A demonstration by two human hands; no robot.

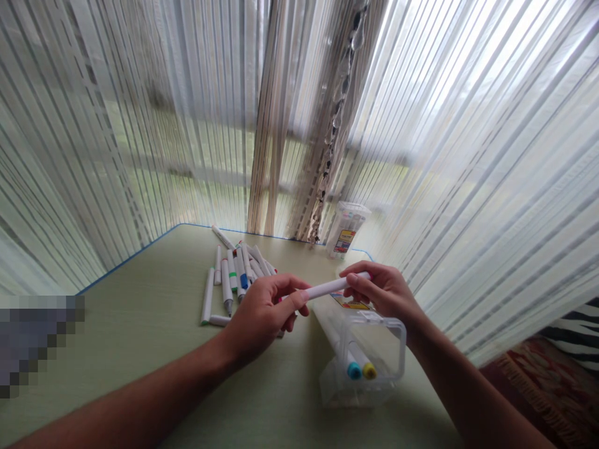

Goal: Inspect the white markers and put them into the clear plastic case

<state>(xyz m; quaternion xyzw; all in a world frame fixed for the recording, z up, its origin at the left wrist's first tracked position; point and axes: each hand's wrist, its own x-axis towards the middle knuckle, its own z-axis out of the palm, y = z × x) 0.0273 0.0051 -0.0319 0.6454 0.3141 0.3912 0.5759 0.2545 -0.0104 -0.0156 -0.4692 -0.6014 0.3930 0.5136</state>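
Note:
A white marker (327, 289) is held between my two hands above the table. My left hand (274, 305) is closed on its left end, where a bit of pink shows. Thumb and fingers of my right hand (379, 287) pinch the other end. Below my right hand, a clear plastic case (327, 383) lies on its side with its lid (397, 349) open toward me. Inside it rest a marker with a teal end (354, 370) and one with a yellow end (369, 371). Beyond my left hand lies a loose pile of white markers (226, 284), partly hidden by that hand.
Another clear case (345, 231) with a label stands upright at the table's far edge. The pale green table (145, 349) has a blue edge. Striped string curtains (196, 125) hang right behind it. A patterned fringed cloth (543, 393) shows at the lower right.

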